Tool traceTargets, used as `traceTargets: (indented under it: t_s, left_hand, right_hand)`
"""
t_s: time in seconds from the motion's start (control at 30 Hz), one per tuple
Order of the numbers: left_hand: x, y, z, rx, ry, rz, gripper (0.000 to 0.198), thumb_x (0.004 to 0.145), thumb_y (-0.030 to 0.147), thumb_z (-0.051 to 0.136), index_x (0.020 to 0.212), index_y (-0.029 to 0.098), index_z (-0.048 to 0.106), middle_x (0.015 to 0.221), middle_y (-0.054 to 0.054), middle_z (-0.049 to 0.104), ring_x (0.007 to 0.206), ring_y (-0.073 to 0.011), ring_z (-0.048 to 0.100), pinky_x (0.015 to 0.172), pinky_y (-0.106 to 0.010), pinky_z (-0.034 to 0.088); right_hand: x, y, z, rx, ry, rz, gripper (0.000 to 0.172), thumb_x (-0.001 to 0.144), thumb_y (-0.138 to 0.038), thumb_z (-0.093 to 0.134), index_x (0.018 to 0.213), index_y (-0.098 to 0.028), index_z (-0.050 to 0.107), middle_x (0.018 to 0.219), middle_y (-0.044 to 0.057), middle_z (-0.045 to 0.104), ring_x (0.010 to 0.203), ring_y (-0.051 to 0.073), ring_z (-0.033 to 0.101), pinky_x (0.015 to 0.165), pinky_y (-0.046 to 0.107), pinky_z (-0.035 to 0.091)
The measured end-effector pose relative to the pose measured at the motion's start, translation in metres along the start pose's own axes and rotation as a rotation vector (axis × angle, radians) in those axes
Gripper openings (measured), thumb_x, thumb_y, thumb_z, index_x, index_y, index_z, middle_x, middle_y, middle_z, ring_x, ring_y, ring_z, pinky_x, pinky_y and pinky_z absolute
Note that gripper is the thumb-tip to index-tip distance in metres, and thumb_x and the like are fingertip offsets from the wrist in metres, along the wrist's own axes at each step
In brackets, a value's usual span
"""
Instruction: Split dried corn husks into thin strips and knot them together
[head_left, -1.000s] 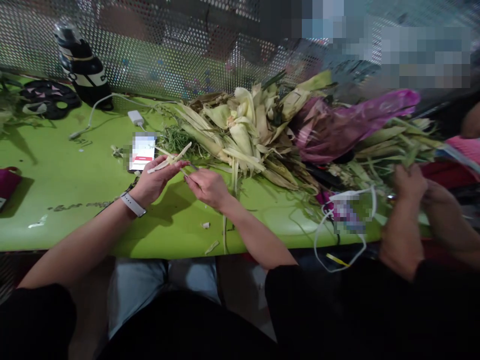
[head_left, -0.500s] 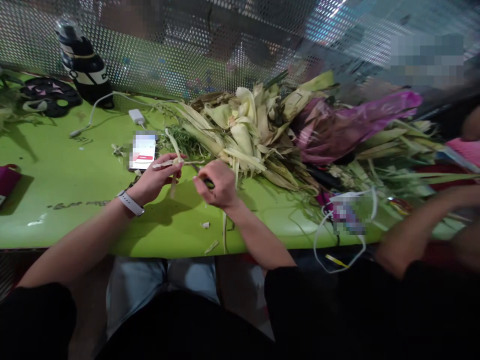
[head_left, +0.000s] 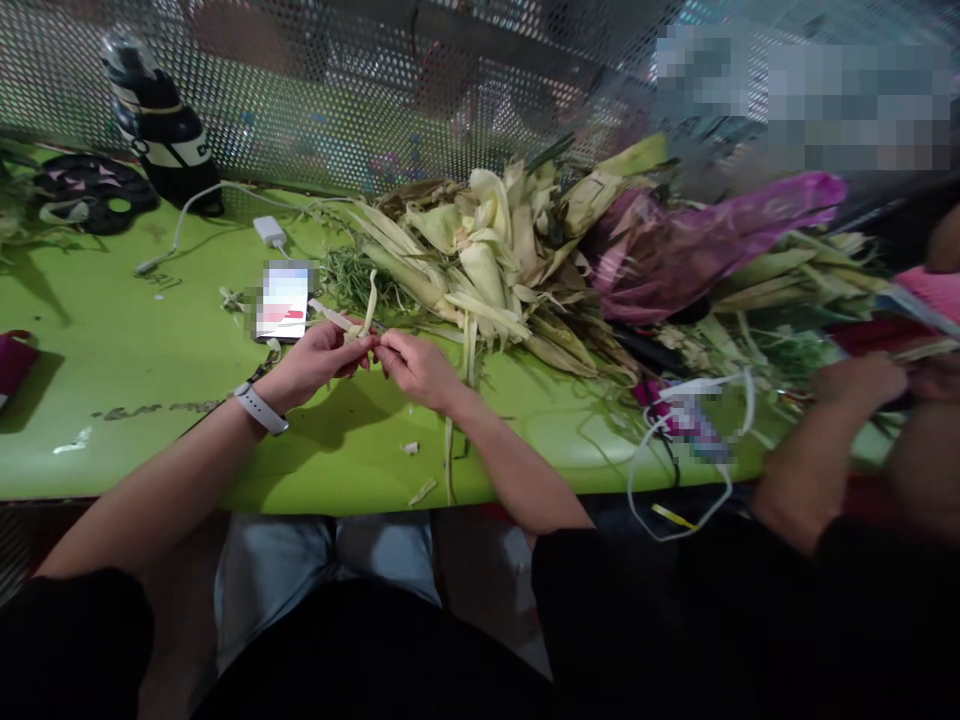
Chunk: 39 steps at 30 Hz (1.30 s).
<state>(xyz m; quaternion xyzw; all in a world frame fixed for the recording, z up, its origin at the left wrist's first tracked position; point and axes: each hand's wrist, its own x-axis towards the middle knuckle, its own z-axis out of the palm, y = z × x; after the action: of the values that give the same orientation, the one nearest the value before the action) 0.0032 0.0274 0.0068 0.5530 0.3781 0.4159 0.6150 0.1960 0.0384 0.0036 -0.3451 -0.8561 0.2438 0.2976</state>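
Pale corn husk strips (head_left: 370, 303) stick up and out from my left hand (head_left: 330, 352), whose thumb and fingers are closed on them. My right hand (head_left: 420, 370) meets it at the fingertips, thumb and index finger pinched together; what lies between them is hidden. Both hands are a little above the green tabletop (head_left: 187, 375), in front of a heap of dried corn husks (head_left: 487, 265). Just beyond my left hand lies a lit phone (head_left: 285, 300). Thin green leaves (head_left: 360, 275) lie behind the strips.
A dark bottle (head_left: 169, 145) stands at the back left beside a black patterned object (head_left: 97, 190). A white cable with an adapter (head_left: 268, 232) crosses the table. Right of the husks are a pink plastic bag (head_left: 652, 250), a looped white cord (head_left: 637, 480) and a co-worker's hands (head_left: 862, 385).
My right hand has moved left and turned, its fingertips now meeting my left hand's. One husk strip points more upright. The co-worker's hands have come into clearer view at the right.
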Motion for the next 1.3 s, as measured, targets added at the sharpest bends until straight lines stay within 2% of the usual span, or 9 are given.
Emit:
traceTargets:
  t_s: [0.2,0.33,0.5,0.6,0.7,0.9,1.1,1.2,1.3]
  left_hand:
    - [0.001,0.013,-0.011,0.177,0.073,-0.017,0.033,0.084,0.038,0.071,0.065,0.012,0.063,0.05,0.002,0.05,0.044,-0.0045,0.037,0.042,-0.02,0.026]
    - [0.001,0.014,-0.014,0.261,0.075,0.018,0.032,0.086,0.04,0.066,0.071,0.012,0.066,0.055,0.0,0.053,0.047,-0.0052,0.038,0.043,-0.02,0.026]
    - [-0.004,0.011,-0.002,0.403,-0.11,0.065,0.026,0.087,0.039,0.064,0.096,0.015,0.068,0.069,-0.001,0.06,0.06,-0.0096,0.053,0.055,-0.021,0.041]
    - [-0.007,0.01,0.006,0.454,-0.224,0.044,0.028,0.089,0.041,0.06,0.091,0.015,0.067,0.062,0.001,0.054,0.053,-0.0087,0.047,0.05,-0.021,0.037]
    - [-0.009,0.009,0.012,0.468,-0.235,0.037,0.029,0.088,0.042,0.059,0.078,0.015,0.067,0.055,0.003,0.048,0.047,-0.0075,0.038,0.046,-0.022,0.03]
    - [-0.007,0.006,0.016,0.375,-0.287,-0.014,0.043,0.087,0.048,0.062,0.057,0.016,0.057,0.051,0.001,0.049,0.046,-0.0076,0.039,0.048,-0.022,0.031]
    - [-0.005,-0.003,0.02,0.278,-0.313,-0.116,0.043,0.083,0.052,0.066,0.061,0.016,0.063,0.051,-0.001,0.054,0.046,-0.0082,0.043,0.047,-0.022,0.032]
    - [-0.005,-0.005,0.019,0.146,-0.198,-0.147,0.033,0.082,0.048,0.069,0.074,0.016,0.069,0.054,0.0,0.055,0.048,-0.0082,0.045,0.046,-0.021,0.032]
    - [-0.003,-0.007,0.015,0.01,-0.033,-0.207,0.035,0.086,0.052,0.064,0.085,0.017,0.073,0.054,0.0,0.053,0.048,-0.0084,0.045,0.043,-0.02,0.029]
  right_hand:
    - [0.002,0.002,-0.014,0.015,-0.033,0.023,0.029,0.097,-0.037,0.043,0.076,-0.019,0.05,0.065,-0.002,0.049,0.059,0.012,0.044,0.06,0.027,0.032]
    - [0.003,0.005,-0.022,0.024,-0.089,0.032,0.028,0.095,-0.036,0.046,0.075,-0.019,0.055,0.066,0.0,0.054,0.061,0.013,0.048,0.062,0.028,0.037]
    - [0.002,0.001,-0.023,-0.139,0.301,-0.088,0.017,0.09,-0.032,0.056,0.089,-0.019,0.067,0.101,0.009,0.063,0.102,0.023,0.056,0.094,0.043,0.042]
    - [0.002,-0.002,-0.019,-0.062,0.202,-0.081,0.019,0.09,-0.036,0.062,0.1,-0.023,0.072,0.117,0.007,0.063,0.121,0.024,0.051,0.107,0.047,0.038]
    - [0.003,-0.001,-0.015,0.105,0.074,-0.02,0.013,0.089,-0.034,0.067,0.096,-0.026,0.074,0.121,0.004,0.065,0.129,0.022,0.05,0.11,0.049,0.038]
    - [0.007,0.002,-0.002,0.281,0.182,0.1,0.005,0.083,-0.022,0.073,0.087,-0.025,0.076,0.102,0.004,0.071,0.119,0.02,0.059,0.106,0.043,0.046]
    - [0.008,0.001,0.007,0.319,0.241,0.142,0.012,0.085,-0.031,0.071,0.081,-0.02,0.073,0.096,0.005,0.069,0.1,0.017,0.063,0.096,0.035,0.049]
    - [0.008,0.004,-0.004,0.346,0.225,0.139,0.027,0.086,-0.046,0.068,0.081,-0.019,0.07,0.09,0.004,0.067,0.088,0.015,0.062,0.085,0.031,0.05]
    - [0.008,0.009,-0.021,0.34,0.186,0.249,0.043,0.087,-0.059,0.059,0.078,-0.018,0.066,0.075,0.0,0.06,0.071,0.012,0.056,0.067,0.026,0.045]
